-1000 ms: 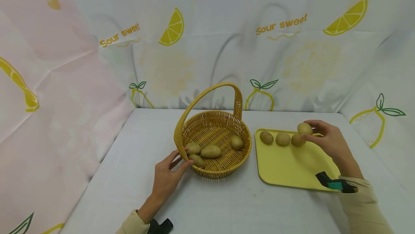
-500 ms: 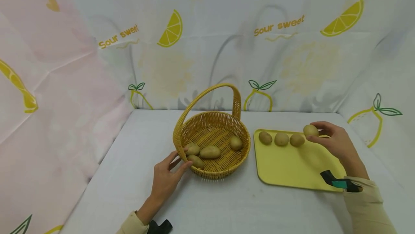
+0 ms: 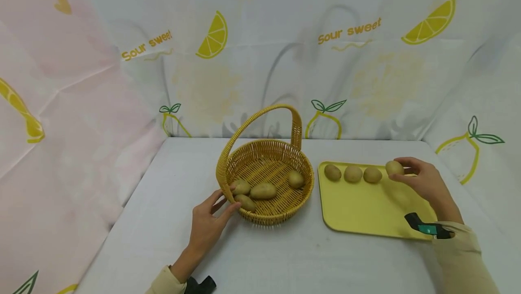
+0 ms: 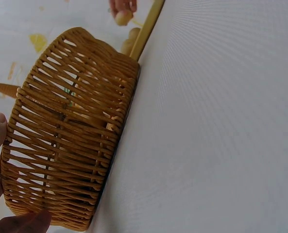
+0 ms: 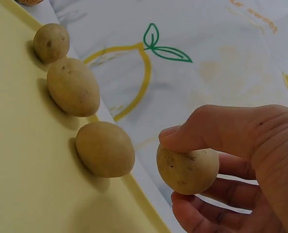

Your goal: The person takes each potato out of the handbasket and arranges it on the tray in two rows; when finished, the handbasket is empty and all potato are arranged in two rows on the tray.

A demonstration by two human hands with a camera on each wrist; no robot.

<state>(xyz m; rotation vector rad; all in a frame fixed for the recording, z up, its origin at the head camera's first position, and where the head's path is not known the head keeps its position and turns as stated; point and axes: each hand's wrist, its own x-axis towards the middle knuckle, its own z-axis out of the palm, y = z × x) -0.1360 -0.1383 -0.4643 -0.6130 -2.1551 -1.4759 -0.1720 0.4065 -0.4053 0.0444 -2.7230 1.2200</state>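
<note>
My right hand [image 3: 423, 181] pinches a potato [image 5: 187, 170] between thumb and fingers, close over the back right part of the yellow tray [image 3: 366, 212]. Three more potatoes lie in a row along the tray's back edge; the nearest potato [image 3: 372, 175] is just left of the held one. My left hand [image 3: 208, 224] grips the wicker basket [image 3: 272, 219] at its front left, where the handle [image 3: 244, 126] meets the rim. Inside the basket, several potatoes lie on the woven floor: an oblong potato [image 3: 263, 190] near the middle, one potato [image 3: 296, 179] at the right, others by the left hand.
Basket and tray stand side by side on a white-covered table [image 3: 285, 262], with a narrow gap between them. A lemon-printed cloth [image 3: 264, 59] hangs behind the table and along its sides. The basket's tall handle arches up over its opening.
My right hand has carried the potato to the right and slightly down, away from above the third potato in the row. The left hand keeps its grip on the basket.
</note>
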